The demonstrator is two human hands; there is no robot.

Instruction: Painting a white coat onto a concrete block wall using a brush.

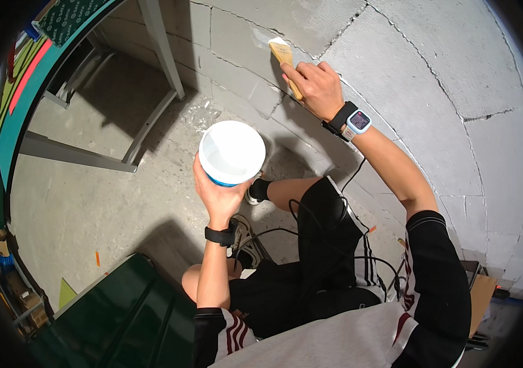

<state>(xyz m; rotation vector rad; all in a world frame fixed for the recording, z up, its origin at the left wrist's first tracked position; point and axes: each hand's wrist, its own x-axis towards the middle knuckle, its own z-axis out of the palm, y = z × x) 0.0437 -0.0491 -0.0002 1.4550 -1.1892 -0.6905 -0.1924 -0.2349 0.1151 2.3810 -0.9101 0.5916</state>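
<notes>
My left hand (217, 196) is wrapped round the lower side of a white plastic tub (232, 150) with a blue band near its base. The tub is tilted so its pale inside shows, and what lies in it is hard to make out. Up at the block wall (396, 80), my right hand (318, 87) grips a paintbrush (283, 56) by its wooden handle. White-tipped bristles touch the wall beside a wet-looking pale patch (263, 38). Cracked joints run between the grey blocks there.
A table with grey metal legs (164, 55) and a teal top (19, 122) stands at the left. Behind my left arm is a dark green cabinet (120, 313). Black cables (274, 231) hang across my legs. Clear crumpled plastic (203, 115) lies by the wall's foot.
</notes>
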